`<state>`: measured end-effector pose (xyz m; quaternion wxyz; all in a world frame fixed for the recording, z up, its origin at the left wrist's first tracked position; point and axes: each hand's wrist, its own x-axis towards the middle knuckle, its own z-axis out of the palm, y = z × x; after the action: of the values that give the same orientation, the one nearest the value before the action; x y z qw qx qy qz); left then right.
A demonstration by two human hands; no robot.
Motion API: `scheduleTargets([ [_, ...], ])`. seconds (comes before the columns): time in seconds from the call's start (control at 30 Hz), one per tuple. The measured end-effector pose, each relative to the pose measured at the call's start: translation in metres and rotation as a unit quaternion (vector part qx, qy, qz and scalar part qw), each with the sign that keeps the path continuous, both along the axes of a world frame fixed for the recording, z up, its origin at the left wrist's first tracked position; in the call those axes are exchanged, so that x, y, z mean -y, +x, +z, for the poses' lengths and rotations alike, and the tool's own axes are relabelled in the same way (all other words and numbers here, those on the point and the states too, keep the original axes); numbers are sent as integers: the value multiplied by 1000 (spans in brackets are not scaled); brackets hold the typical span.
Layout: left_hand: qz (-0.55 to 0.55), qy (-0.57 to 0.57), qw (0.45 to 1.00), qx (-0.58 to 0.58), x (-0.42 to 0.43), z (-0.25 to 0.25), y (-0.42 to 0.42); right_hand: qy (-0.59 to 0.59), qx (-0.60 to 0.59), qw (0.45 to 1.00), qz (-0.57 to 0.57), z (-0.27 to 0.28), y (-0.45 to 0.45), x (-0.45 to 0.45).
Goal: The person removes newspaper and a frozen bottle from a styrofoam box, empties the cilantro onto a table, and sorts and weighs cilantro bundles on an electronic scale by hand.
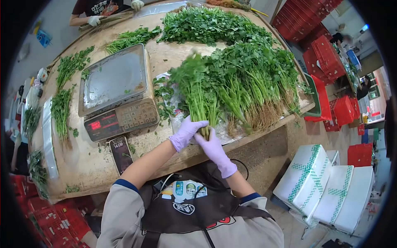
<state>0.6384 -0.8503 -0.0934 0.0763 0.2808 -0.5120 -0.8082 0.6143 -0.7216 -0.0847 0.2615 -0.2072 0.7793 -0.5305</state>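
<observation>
Both my hands, in pale purple gloves, grip one bunch of leafy green herbs [199,97] by the lower stems, at the table's front edge. My left hand [188,133] wraps the stems from the left, and my right hand [214,151] holds them from the right, close beside it. The bunch's leafy tops point away from me. Right of it lies a large pile of herbs [256,78] with brown roots toward me. To the left stands a scale [115,87] with a bare, wet-looking plate and a red lit display. A phone [120,155] lies just below the scale.
More herbs [206,25] lie at the table's back, with small bunches [61,109] on the left. A co-worker's gloved hand [95,20] is at the far left edge. White foam boxes [304,177] and red crates [324,58] stand on the right.
</observation>
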Motion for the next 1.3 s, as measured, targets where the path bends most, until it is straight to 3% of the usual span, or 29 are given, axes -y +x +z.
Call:
scheduleTargets([
  [0.07,1,41,998,39,13,1,10,-62,316,944,-69,17,-15,-1],
  [0.1,-21,-26,996,77,23,2,13,-170,347,916,-107,-7,-16,2],
  [0.13,-19,-25,996,81,30,13,18,-169,350,915,-106,-14,-19,1],
  [0.2,-50,207,976,43,45,30,27,-216,461,861,-20,-22,-35,-9],
  [0.23,-66,260,963,25,50,26,33,-262,512,818,3,-35,-42,-14],
  [0.27,-63,258,964,24,50,27,32,-262,513,818,6,-16,-39,-7],
  [0.33,-74,183,980,33,43,29,31,-136,552,821,-48,29,-26,7],
  [0.37,-53,100,992,49,40,22,31,-122,526,841,-27,44,-17,11],
  [0.4,-52,100,992,50,42,16,33,-121,527,841,-26,34,-18,8],
  [0.47,-80,190,978,22,48,19,34,-151,470,869,35,8,-28,6],
  [0.5,-55,223,972,44,51,24,37,-178,494,850,-52,3,-28,5],
  [0.6,-41,145,988,31,50,27,42,-138,473,868,-59,6,-23,9],
  [0.67,-31,129,991,24,49,35,42,-180,498,847,-36,8,-20,11],
  [0.77,-29,272,958,84,53,47,41,-232,525,818,-46,9,-21,13],
  [0.8,-27,272,958,84,51,47,41,-220,526,820,-43,6,-21,13],
  [0.87,-96,130,978,131,50,50,40,-197,527,826,-35,1,-21,14],
  [0.9,-93,127,979,130,54,53,41,-217,505,835,-35,0,-21,16],
  [1.0,-43,-85,989,113,73,85,47,-265,497,821,-95,1,-32,7],
  [1.03,-7,-189,979,80,89,97,52,-275,521,807,-41,-5,-43,-4],
  [1.13,82,-403,911,-28,156,136,74,-302,492,810,-102,5,-56,-16],
  [1.2,33,-526,844,104,208,163,104,-323,498,799,-98,2,-64,-23],
  [1.27,27,-484,846,222,251,175,129,-314,497,802,-102,6,-66,-25],
  [1.3,31,-488,843,225,264,174,145,-324,508,793,-90,8,-67,-24],
])
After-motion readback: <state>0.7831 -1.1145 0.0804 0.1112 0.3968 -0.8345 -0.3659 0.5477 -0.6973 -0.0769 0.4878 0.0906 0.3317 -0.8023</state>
